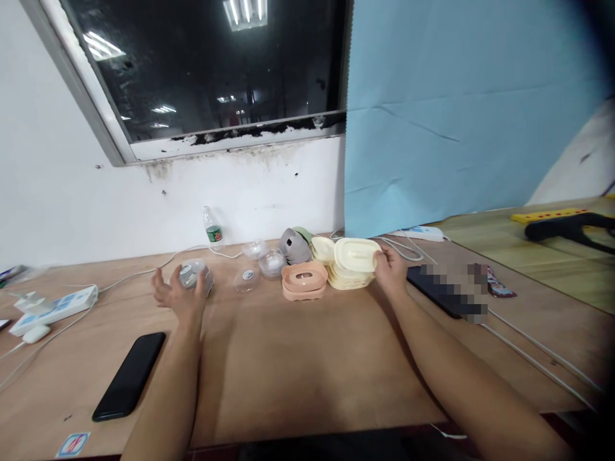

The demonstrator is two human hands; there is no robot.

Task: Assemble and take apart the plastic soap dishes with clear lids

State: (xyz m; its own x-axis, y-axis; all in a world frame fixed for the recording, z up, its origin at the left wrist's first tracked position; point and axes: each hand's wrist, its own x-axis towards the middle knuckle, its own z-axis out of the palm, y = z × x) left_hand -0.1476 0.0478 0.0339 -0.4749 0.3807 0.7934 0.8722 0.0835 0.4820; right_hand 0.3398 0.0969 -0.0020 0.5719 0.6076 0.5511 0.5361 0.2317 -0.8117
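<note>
My right hand (391, 272) pinches the right end of a cream plastic tray (358, 255), an oblong piece with rounded corners. It is held tilted above a stack of similar cream trays (350, 280). My left hand (180, 294) has its fingers spread around a clear plastic container (198, 275) with a white label; whether the fingertips touch it I cannot tell. A peach plastic box (305, 282) with a slot in its middle sits between the hands. Left of it lie a clear lid (246, 276) with a round label and several clear bowls (272, 263).
Grey rounded pieces (295, 246) stand behind the peach box, near a bottle (212, 225) by the wall. A black phone (129, 376) and a power strip (62, 308) lie left. Right are a dark flat object (435, 291), cables and a small packet (500, 283).
</note>
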